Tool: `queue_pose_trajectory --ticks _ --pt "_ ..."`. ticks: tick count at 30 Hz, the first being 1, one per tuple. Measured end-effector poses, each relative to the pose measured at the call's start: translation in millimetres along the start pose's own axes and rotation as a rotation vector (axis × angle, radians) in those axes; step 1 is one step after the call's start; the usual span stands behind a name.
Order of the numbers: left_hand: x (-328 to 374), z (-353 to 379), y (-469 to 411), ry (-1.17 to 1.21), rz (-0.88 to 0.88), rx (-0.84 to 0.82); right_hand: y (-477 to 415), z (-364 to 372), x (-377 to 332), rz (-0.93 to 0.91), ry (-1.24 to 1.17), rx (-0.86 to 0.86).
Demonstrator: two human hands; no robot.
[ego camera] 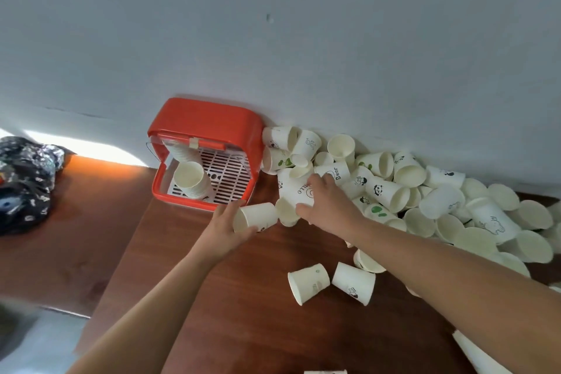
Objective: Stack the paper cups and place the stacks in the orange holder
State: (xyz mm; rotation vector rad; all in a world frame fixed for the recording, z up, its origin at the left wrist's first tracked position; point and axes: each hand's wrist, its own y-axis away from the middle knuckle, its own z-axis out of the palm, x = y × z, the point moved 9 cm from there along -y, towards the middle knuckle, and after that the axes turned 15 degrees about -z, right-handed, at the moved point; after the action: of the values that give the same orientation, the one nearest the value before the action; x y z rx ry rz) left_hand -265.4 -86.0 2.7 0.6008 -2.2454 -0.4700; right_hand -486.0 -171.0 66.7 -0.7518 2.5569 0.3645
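The orange holder (209, 124) stands against the wall with its front open; a stack of cups (191, 176) lies on the white grid inside. My left hand (226, 229) holds a single white paper cup (258, 215) on its side, mouth toward me, just in front of the holder. My right hand (326, 203) grips a printed cup (299, 188) at the near left edge of the big cup pile (425, 191), right beside the held cup.
Several loose cups spread along the wall to the right on the brown table (243, 297). Two cups (309, 282) (353, 282) lie apart nearer me. A dark patterned bag (24, 182) sits far left on a lower surface.
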Motion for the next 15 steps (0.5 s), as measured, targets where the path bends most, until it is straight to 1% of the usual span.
queue_pose_trajectory --ticks 2,7,9,11,13,15 --pt "-2.1 -24.3 -1.2 0.041 0.005 0.042 -14.6 -5.4 -20.3 -0.038 -0.002 0.009" --pt "-17.7 -91.0 -12.1 0.229 -0.011 0.186 -54.6 -12.9 -62.4 -0.081 -0.045 0.06" --pt "-24.6 -115.9 -17.2 0.258 0.017 0.237 -70.6 -15.5 -75.4 -0.087 -0.082 0.085" --pt "-34.8 -135.6 -23.8 0.273 0.007 0.269 -85.6 -16.1 -86.2 -0.093 -0.09 0.102" --pt "-45.7 -151.6 -29.2 0.309 -0.044 0.305 -98.1 -13.4 -95.5 -0.097 -0.085 0.112" --pt "-49.1 -162.7 -33.3 0.343 -0.038 0.314 -107.4 -7.3 -104.1 -0.098 -0.099 0.111"
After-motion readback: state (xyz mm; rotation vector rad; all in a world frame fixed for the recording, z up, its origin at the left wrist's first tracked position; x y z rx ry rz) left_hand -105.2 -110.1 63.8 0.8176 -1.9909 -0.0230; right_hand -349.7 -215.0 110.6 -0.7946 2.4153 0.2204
